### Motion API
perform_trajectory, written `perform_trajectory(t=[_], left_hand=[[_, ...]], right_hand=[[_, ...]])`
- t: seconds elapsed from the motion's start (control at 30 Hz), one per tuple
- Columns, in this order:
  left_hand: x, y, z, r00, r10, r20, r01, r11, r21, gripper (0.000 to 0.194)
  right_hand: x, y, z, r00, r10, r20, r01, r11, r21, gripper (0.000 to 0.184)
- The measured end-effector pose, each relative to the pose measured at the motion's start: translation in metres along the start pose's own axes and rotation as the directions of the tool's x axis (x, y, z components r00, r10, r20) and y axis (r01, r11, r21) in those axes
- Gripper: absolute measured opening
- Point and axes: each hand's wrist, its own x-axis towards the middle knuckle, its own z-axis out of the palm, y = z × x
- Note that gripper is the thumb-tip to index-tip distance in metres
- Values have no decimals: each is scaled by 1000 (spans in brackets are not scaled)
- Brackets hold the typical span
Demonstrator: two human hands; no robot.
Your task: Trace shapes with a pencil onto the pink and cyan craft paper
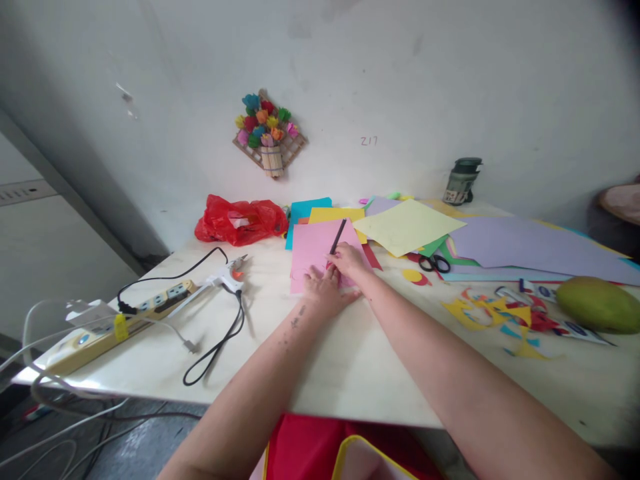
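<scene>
**Clearances on the Desk (370,393)**

Open surface extends between the left forearm (273,367) and right forearm (425,333). A second lane separates the right forearm from the paper scraps (500,313). Left-side obstructions: glue gun (231,275), looped cord (220,355), power strip (120,340). The red bag (240,220) and layered sheets (410,227) obstruct the far side.

Soft, fairly bright light leaves glare on the table (390,373) at eight o'clock, with slight blur, wide-angle stretch and dark edges toward two and four.
</scene>
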Motion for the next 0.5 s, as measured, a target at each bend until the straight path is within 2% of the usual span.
perform_trajectory(t=[0.5], left_hand=[[-1,1,-2,1000,-15,12,15,1000,20,86]], right_hand=[[1,2,1,1000,17,-8,-16,1000,11,27]])
